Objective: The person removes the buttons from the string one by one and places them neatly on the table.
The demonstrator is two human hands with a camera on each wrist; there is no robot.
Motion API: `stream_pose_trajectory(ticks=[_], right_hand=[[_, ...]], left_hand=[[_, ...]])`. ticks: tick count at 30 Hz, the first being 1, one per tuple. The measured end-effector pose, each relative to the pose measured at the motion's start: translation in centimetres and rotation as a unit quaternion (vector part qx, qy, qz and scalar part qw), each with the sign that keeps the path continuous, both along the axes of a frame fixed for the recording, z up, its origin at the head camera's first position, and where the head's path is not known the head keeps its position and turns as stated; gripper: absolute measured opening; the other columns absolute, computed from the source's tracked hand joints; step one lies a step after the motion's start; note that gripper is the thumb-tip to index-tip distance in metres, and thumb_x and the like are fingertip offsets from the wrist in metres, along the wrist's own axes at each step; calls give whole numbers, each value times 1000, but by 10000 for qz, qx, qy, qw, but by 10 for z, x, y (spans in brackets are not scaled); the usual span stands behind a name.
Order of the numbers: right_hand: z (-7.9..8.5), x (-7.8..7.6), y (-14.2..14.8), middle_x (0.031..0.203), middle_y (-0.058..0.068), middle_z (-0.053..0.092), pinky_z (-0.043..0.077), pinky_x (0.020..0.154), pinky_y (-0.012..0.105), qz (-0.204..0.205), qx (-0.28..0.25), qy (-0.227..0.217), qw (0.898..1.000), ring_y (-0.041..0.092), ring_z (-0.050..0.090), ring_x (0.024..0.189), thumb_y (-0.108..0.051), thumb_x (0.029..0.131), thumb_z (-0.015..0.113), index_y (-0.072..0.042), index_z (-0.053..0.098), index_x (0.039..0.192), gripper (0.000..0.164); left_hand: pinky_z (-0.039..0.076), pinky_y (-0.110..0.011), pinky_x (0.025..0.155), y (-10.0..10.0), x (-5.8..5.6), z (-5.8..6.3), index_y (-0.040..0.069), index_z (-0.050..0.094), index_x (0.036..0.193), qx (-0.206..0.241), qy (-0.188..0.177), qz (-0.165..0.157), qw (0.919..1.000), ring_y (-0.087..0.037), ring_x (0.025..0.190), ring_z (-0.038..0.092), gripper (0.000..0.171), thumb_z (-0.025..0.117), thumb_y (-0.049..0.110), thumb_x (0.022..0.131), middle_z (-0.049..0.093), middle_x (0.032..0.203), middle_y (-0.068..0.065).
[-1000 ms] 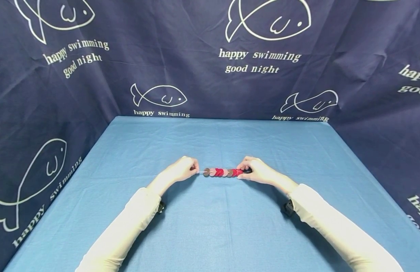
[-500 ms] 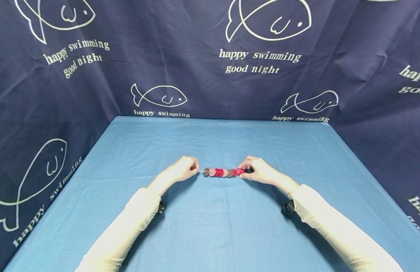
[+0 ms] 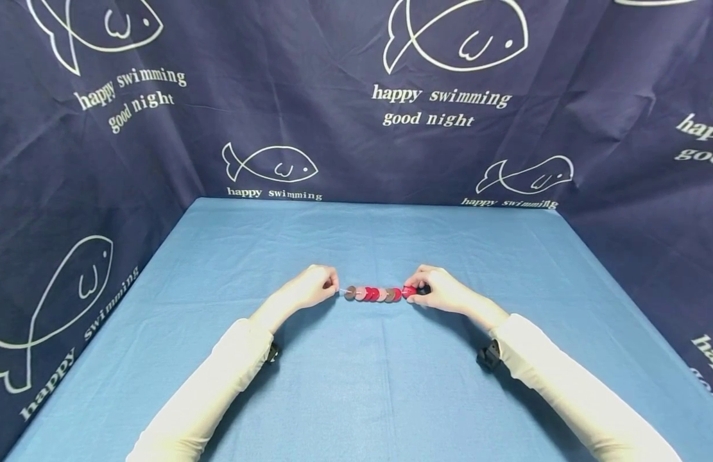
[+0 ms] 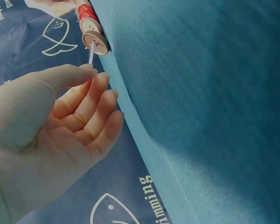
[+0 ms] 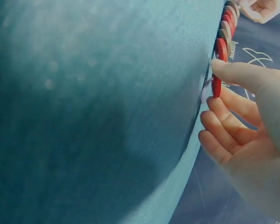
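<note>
Several round buttons, brown, pink and red, overlap in a row on a white string between the two hands. My left hand pinches the string's end between thumb and forefinger, just left of a brown button. At the other end, my right hand pinches a red button by its edges, set slightly apart from the row. A loop of pale string curves beside that button in the right wrist view. In the head view, a pink button and another red button lie along the row.
A blue cloth covers the table under both arms. Behind and at the sides hangs a dark blue curtain printed with white fish and words. Dark wrist cameras sit under the sleeves.
My right hand has shifted slightly right with the red button, leaving a small gap between it and the row. My left hand has stayed in place.
</note>
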State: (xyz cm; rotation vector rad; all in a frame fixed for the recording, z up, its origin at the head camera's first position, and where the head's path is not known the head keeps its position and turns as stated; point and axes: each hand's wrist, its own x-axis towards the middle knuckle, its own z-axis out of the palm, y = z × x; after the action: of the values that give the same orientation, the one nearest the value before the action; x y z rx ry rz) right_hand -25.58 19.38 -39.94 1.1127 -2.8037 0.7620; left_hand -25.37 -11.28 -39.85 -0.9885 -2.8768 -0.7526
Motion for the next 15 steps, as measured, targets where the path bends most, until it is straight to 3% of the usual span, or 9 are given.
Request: stream_pose_trajectory(ticks=[9,15], right_hand=[[2,0,0,80,4,60,48,68,34,35,-29,-16,10000,19,57,74,-15,75,76,-6,71,94,21],[2,1,2,79,4,58,47,67,29,42,17,-62,10000,17,56,73,-15,75,76,-7,71,93,20]], left_hand=[[46,-22,64,1,1,2,7,61,77,58,115,70,9999,-9,66,54,8,62,6,85,62,72,-2],[45,-22,62,2,3,3,8,61,79,-22,-64,131,9999,-8,65,52,8,61,7,87,62,73,-2]])
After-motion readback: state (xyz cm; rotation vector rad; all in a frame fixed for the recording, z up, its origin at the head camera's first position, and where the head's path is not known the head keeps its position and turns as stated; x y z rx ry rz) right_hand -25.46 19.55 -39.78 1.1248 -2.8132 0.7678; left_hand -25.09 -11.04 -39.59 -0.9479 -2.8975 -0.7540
